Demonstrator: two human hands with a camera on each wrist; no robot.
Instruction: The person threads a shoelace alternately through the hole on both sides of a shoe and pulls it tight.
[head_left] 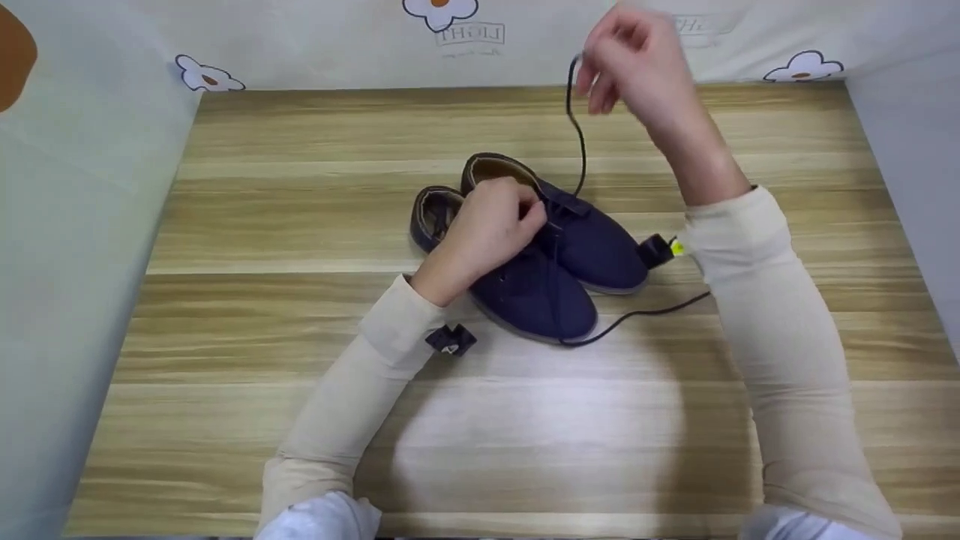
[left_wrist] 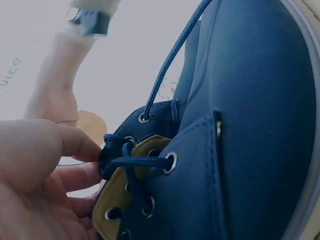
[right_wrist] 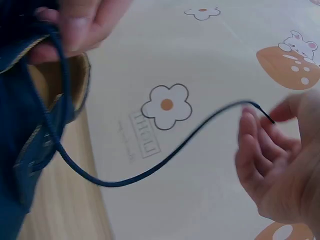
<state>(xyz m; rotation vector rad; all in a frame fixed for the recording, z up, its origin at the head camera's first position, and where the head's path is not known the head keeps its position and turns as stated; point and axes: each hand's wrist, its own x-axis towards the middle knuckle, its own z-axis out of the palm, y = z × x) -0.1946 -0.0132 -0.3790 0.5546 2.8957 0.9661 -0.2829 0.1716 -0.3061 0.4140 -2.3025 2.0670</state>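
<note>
Right hand [head_left: 636,71]: lace [right_wrist: 115,184] end pinched
Left hand [head_left: 489,221]: eyelet flap [left_wrist: 162,125] pinched
Shoe [head_left: 600,244]: being laced, probably
Next: slack to be pulled, imo

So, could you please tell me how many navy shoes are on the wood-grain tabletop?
2: one tan-lined navy shoe lies on the far side; the other navy shoe lies beside it, nearer the person. The bare left hand partly covers both; no others show.

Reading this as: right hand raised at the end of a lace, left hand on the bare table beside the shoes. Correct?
One slip: the left hand isn't beside the shoes. It grips one shoe's eyelet flap, as the left wrist view shows. Right hand and lace: as you said.
</note>
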